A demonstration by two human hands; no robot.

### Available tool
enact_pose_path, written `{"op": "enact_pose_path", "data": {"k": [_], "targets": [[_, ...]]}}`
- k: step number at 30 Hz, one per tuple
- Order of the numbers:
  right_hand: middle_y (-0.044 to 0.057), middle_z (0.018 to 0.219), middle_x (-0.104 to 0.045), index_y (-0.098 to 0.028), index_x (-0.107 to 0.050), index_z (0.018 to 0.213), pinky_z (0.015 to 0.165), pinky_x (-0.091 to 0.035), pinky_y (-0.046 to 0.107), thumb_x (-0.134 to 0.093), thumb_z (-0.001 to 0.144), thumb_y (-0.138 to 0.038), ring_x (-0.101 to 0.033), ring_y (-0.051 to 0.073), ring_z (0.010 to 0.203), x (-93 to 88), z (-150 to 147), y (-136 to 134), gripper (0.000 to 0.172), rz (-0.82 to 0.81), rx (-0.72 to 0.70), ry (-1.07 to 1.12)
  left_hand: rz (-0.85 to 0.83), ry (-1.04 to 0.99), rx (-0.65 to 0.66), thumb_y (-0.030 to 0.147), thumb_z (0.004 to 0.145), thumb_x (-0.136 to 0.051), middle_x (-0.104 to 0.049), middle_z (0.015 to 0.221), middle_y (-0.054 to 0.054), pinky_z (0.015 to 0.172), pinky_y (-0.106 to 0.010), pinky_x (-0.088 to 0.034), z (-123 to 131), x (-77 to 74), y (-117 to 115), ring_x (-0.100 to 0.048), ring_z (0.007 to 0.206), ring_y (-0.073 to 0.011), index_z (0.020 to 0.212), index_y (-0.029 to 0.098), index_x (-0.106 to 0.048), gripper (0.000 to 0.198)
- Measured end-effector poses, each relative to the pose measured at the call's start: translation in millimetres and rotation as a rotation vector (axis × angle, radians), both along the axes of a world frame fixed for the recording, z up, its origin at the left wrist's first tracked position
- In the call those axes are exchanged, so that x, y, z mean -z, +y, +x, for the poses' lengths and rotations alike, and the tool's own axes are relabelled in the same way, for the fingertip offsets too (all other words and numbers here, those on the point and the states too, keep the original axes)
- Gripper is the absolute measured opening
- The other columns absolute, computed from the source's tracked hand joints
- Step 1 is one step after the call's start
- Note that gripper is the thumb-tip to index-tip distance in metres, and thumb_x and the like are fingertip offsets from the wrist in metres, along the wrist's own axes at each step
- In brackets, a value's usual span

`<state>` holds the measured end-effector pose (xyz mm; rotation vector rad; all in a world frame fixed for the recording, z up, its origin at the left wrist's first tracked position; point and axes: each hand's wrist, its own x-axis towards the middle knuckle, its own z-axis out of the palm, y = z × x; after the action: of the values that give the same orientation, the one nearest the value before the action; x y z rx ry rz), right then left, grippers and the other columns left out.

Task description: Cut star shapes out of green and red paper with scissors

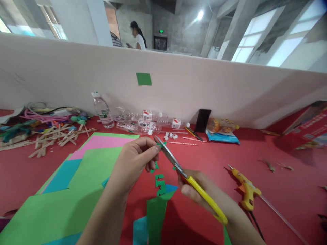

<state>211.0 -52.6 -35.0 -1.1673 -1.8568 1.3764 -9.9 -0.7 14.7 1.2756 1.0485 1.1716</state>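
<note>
My left hand (138,156) pinches a tiny green paper piece (162,143) between thumb and fingertips. Yellow-handled scissors (203,195) rest in my right hand (195,182), their blades pointing up and left to the green piece. The blades look nearly closed, and whether they touch the paper is hard to make out. Beneath the hands, several small green cut-outs (160,185) lie on the red table (201,156), some with notched or star-shaped gaps. Closer to me is a dark green paper strip (155,221), with a blue sheet (140,229) partly under it.
Large light-green sheets (46,212) with pink and blue ones cover the left. Craft sticks (61,134) are heaped behind. Plastic bottles (138,126), a black phone (203,119) and a snack packet (222,132) line the white partition (178,81). A yellow glue gun (246,189) lies right.
</note>
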Motion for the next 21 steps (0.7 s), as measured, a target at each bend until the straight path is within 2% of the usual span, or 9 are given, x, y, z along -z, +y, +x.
{"op": "enact_pose_path", "data": {"k": [8, 16, 21], "targets": [[-0.005, 0.072, -0.035, -0.022, -0.043, 0.079, 0.053, -0.023, 0.027, -0.049, 0.092, -0.084, -0.027, 0.013, 0.063, 8.2, 2.4, -1.1, 0.064, 0.011, -0.002, 0.005, -0.014, -0.008, 0.012, 0.027, 0.077, -0.075, -0.062, 0.051, 0.005, 0.04, -0.014, -0.043, 0.4, 0.2, 0.6, -0.055, 0.039, -0.0059, 0.067, 0.017, -0.066, 0.017], [-0.006, 0.069, -0.034, -0.023, -0.038, 0.075, 0.053, -0.022, 0.027, -0.045, 0.082, -0.097, -0.027, 0.013, 0.062, -5.6, -0.5, 0.7, 0.074, -0.009, 0.012, -0.048, -0.022, -0.005, -0.011, 0.024, 0.072, -0.076, -0.061, 0.049, 0.005, 0.039, -0.014, -0.042, 2.2, -5.4, -0.1, -0.054, 0.038, -0.0062, 0.061, 0.018, -0.064, 0.017], [-0.006, 0.069, -0.033, -0.023, -0.039, 0.076, 0.054, -0.022, 0.027, -0.047, 0.087, -0.091, -0.026, 0.013, 0.062, -2.9, 1.5, -0.3, 0.069, -0.005, 0.019, -0.06, -0.014, 0.001, -0.013, 0.023, 0.074, -0.075, -0.061, 0.05, 0.005, 0.04, -0.014, -0.043, 2.0, -3.4, 0.4, -0.054, 0.039, -0.0059, 0.062, 0.018, -0.064, 0.017]]}}
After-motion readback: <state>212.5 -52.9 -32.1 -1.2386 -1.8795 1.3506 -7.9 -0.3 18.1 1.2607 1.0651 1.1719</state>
